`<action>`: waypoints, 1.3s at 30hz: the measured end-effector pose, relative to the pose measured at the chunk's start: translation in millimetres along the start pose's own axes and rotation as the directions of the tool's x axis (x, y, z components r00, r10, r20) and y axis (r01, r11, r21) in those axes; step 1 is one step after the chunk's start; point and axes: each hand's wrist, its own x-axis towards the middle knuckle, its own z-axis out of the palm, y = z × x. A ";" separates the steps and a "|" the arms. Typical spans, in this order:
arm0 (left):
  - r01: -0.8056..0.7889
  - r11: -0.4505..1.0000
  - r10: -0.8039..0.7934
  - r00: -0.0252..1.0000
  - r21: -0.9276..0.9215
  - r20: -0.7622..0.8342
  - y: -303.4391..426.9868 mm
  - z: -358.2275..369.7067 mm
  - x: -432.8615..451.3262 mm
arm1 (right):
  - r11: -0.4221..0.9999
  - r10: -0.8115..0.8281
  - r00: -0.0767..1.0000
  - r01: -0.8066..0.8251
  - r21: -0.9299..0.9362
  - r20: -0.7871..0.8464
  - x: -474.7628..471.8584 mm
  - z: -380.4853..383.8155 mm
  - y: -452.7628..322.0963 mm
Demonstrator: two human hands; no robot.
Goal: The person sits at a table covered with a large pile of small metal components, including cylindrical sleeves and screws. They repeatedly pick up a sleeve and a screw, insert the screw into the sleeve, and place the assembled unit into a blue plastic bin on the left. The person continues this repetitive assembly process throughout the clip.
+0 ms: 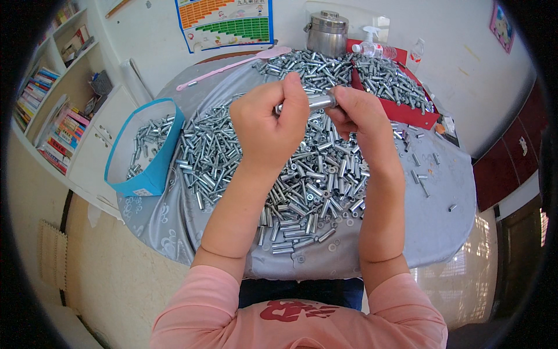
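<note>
Between my two raised hands is a shiny metal sleeve anchor bolt [320, 102]. My left hand [272, 118] is curled round its left end, and a hex end shows inside the fist. The thumb and fingertips of my right hand [359, 114] pinch the right end, where a washer seems to sit. Below and behind the hands spreads a large pile of metal sleeves, bolts, nuts and washers [305, 187] on a grey satin tablecloth [314, 266]. My forearms hide part of this pile.
At the left stands a blue fabric bin [172, 152] holding metal parts. Sleeve anchors lie heaped in a red box [407, 114] at the back right. A steel pot [328, 37], a spray bottle [370, 35], plastic bottles [417, 52] and a pink fly swatter [231, 66] are along the back.
</note>
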 end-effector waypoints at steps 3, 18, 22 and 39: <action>0.181 0.979 -0.181 0.983 -0.089 0.011 7.0 -0.7 0.3 | 0.993 -0.026 0.999 0.029 -0.116 0.026 -2.8 2.4 -0.1; 0.479 0.829 -0.425 0.875 -0.288 0.231 1.4 4.2 -1.6 | 0.955 -0.268 0.940 0.231 -0.184 -0.212 -0.5 20.3 2.4; 0.527 0.765 -0.494 0.849 -0.370 0.188 -4.8 6.1 0.8 | 0.855 -0.469 0.870 0.405 -0.324 -0.149 2.3 25.7 10.7; 0.576 0.736 -0.502 0.817 -0.356 0.283 -1.1 -8.1 9.7 | 0.871 -0.483 0.845 0.490 -0.030 -0.229 8.6 44.9 11.2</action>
